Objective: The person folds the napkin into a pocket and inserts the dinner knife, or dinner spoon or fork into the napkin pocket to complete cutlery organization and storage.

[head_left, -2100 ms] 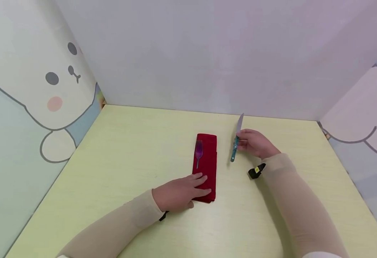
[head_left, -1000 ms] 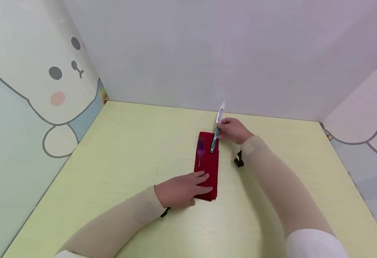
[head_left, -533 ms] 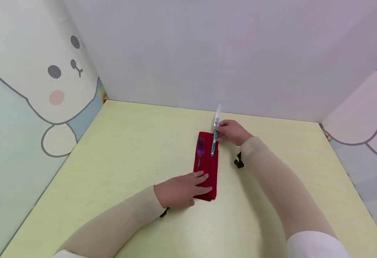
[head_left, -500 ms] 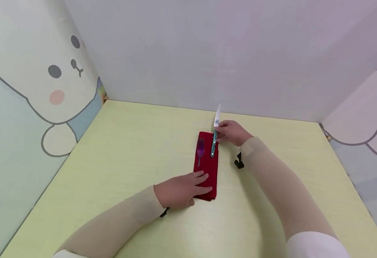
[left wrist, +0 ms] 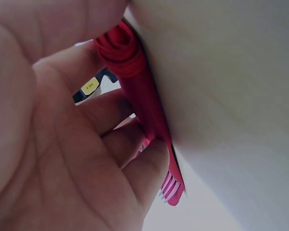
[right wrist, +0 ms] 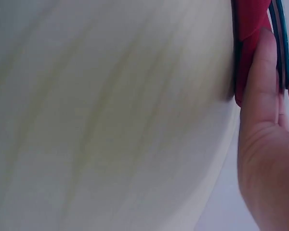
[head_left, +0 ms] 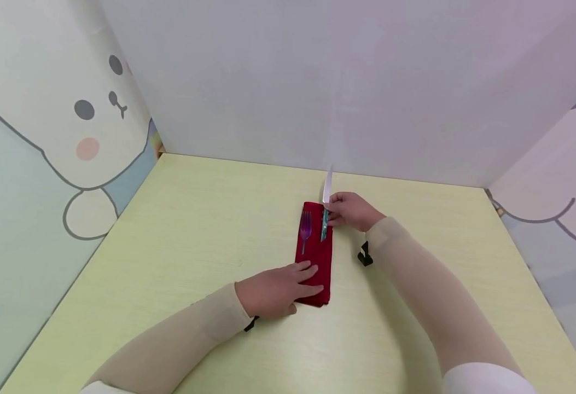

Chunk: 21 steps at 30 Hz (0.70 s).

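A folded red cloth napkin (head_left: 321, 262) lies lengthwise on the table, its layers visible at the near end in the left wrist view. My left hand (head_left: 275, 290) rests on the napkin's near part, fingers spread. On the napkin's left side lies a purple fork (head_left: 305, 227), tines pointing away. With thumb and fingers my right hand (head_left: 352, 212) pinches a table knife (head_left: 325, 221) by its teal handle, over the napkin's far right part. The blade points away, past the napkin's far edge. In the right wrist view the handle (right wrist: 281, 38) stands slightly apart from the cloth.
The pale yellow table (head_left: 209, 219) meets a plain light wall (head_left: 288, 82) at the back. Side panels with cartoon animals (head_left: 86, 126) stand at left and right. A black wrist camera mount (head_left: 365, 254) sits below the right wrist.
The right hand has brought the knife leftward from the table's right side to over the napkin, then slightly nearer and lower. The left hand and fork have stayed in place.
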Motion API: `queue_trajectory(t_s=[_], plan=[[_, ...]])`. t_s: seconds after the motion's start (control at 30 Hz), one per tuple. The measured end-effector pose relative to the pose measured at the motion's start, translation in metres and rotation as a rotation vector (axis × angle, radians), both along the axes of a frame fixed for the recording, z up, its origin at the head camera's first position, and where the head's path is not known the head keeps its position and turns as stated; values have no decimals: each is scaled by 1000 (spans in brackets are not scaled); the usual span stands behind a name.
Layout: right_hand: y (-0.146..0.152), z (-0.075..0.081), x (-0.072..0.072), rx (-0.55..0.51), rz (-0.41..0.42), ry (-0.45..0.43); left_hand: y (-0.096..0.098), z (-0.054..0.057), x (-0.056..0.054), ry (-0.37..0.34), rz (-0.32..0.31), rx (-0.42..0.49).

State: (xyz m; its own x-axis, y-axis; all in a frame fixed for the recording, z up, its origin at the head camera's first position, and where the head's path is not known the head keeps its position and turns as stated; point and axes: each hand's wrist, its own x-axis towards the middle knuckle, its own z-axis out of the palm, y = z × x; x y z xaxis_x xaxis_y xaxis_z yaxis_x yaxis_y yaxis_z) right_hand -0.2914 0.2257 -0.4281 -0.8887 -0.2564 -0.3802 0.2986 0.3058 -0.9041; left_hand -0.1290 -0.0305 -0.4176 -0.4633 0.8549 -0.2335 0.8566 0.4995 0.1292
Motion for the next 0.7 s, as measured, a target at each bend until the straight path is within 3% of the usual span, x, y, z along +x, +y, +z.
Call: queue_trajectory(t_s=[0.17,0.43,0.7], plan=[[0,4,5,39,22,-49,1,-1,0,-9,1,-2],[-1,15,15,194,128,-89,1,-1,0,-6,4,-11],[3,14,17,187,44,-103,0,-2,0,-2,5,-9]])
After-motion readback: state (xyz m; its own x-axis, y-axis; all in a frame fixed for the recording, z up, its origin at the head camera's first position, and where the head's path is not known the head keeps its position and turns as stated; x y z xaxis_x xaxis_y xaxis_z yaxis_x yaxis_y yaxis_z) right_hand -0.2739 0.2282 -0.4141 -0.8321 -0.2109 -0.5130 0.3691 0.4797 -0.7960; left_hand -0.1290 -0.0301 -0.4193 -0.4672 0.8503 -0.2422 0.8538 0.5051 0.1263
